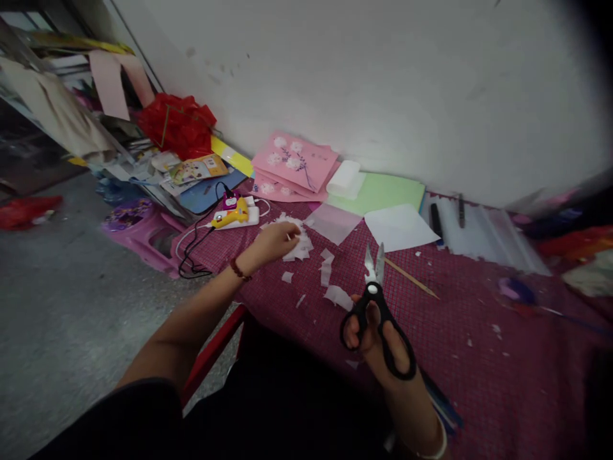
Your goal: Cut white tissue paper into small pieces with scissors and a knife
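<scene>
My right hand (378, 338) grips black-handled scissors (375, 300), blades pointing up and away, slightly apart, held above the red checked tablecloth (479, 332). My left hand (278, 241) reaches out to the left and closes its fingers on a heap of white cut paper pieces (297, 239). A few loose white scraps (335, 295) lie on the cloth between my two hands.
A yellow glue gun (232, 216) with a black cord rests at the table's left end. Pink flowered cards (294, 163), a green sheet (383, 191), white sheets (400, 229), a wooden stick (410, 278) and pens (435, 220) lie toward the wall. Clutter and a purple stool (138, 230) stand on the left.
</scene>
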{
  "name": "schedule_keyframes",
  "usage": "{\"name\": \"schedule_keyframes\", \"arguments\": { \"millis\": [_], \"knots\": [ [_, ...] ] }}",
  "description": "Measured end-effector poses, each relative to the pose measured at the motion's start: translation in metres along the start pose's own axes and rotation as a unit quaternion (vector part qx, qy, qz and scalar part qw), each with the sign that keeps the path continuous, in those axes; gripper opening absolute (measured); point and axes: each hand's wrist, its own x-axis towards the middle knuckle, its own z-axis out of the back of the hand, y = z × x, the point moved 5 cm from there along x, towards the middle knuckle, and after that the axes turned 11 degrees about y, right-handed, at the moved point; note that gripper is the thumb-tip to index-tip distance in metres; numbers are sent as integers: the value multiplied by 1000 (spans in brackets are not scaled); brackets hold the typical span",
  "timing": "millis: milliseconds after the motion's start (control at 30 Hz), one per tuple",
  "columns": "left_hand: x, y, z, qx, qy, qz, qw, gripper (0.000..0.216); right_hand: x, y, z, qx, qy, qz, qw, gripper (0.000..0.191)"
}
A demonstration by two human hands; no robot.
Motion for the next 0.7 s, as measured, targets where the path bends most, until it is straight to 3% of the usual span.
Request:
{"name": "schedule_keyframes", "arguments": {
  "millis": [67,133,233,367,433,533,600,700],
  "knots": [
    [7,-4,-35,15,79,-28,996,14,3,-1,1,15,20,10,1000,42],
    [17,-7,-59,61,103,-67,991,20,4,-1,2,31,20,23,999,40],
    [36,-9,-80,85,122,-101,984,38,2,1,2,33,8,38,999,41],
    [52,-15,-101,61,249,-104,961,43,-2,3,0,36,8,59,998,45],
    [53,-23,-100,51,280,-97,954,35,-3,2,1,41,8,68,997,44],
    [50,-35,-81,18,278,-51,959,24,-3,1,2,41,13,68,997,44],
    [44,-39,-60,-35,251,-5,967,16,-5,1,3,39,15,65,997,44],
    [29,-35,-26,-185,148,48,970,9,-7,-1,3,35,12,30,999,45]
  ]
}}
